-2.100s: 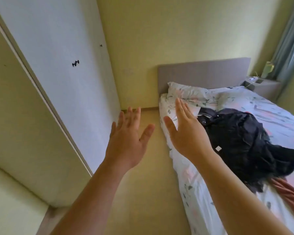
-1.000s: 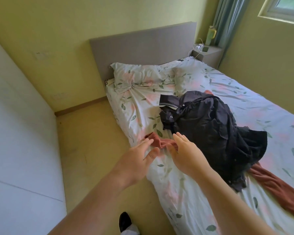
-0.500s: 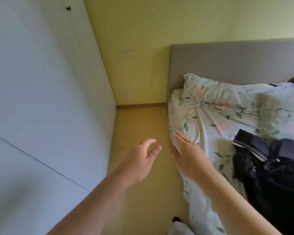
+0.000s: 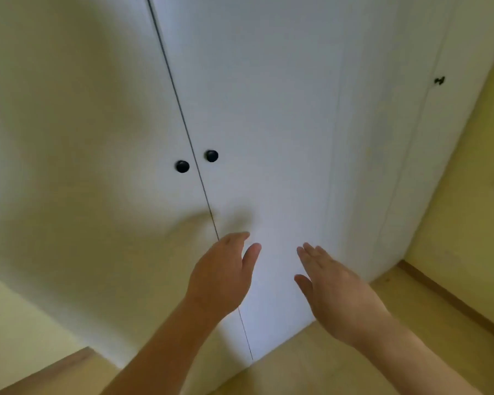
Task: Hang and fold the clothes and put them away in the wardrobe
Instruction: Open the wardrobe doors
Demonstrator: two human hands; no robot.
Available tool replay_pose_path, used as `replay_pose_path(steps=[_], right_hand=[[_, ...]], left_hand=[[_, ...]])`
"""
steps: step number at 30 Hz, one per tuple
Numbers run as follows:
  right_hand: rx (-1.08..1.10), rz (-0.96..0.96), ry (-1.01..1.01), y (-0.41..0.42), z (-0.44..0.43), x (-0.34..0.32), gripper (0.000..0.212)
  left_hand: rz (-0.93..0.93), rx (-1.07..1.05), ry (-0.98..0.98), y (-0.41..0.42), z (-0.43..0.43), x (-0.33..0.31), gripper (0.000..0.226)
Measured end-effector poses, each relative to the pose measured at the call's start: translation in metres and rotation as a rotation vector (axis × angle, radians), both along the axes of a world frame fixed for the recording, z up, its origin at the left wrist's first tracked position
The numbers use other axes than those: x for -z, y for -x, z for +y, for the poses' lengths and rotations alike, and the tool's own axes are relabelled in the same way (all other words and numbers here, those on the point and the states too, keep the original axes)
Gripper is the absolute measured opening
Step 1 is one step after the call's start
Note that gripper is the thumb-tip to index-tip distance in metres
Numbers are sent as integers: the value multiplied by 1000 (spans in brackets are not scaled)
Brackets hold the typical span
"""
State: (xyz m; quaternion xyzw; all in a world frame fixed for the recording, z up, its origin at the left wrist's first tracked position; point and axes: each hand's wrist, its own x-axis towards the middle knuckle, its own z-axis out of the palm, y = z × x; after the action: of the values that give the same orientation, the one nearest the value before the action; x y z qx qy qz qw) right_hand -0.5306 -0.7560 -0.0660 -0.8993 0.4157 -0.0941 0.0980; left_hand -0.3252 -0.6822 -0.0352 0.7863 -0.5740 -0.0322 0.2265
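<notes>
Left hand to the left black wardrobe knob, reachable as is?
Probably yes: the left hand is open and empty, below the left knob, with only bare door between them.

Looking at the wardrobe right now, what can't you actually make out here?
- Head view: inside of the white wardrobe, hidden behind its shut doors.
- Far right, small dark handle: too small and blurred for shape.
- Wardrobe top: cut off by upper edge.
- The clothes: outside the frame.

floor (image 4: 417,306): pale wood | wall (image 4: 474,209): yellow | skirting (image 4: 454,302): brown strip
</notes>
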Motion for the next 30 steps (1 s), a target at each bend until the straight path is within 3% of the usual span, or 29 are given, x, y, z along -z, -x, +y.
replay_pose_path(steps=[5,10,19,26,30], right_hand=[[-238,-56,121,-46,-29,-53,59],[-383,-9,247,-76,-48,-78,58],[-409,54,281,-117,-76,-99,59],[-442,74,270,-134,-77,-111,58],[-443,-14,152,-143,-70,-118,58]], left_hand=[[-73,-202,114,-13,8,-38,55],[-118,-268,200,-38,-1,-57,50],[-231,-258,233,-88,-51,-75,58],[-158,-274,362,-84,-54,-79,49],[-148,-222,400,-79,-41,-77,46]])
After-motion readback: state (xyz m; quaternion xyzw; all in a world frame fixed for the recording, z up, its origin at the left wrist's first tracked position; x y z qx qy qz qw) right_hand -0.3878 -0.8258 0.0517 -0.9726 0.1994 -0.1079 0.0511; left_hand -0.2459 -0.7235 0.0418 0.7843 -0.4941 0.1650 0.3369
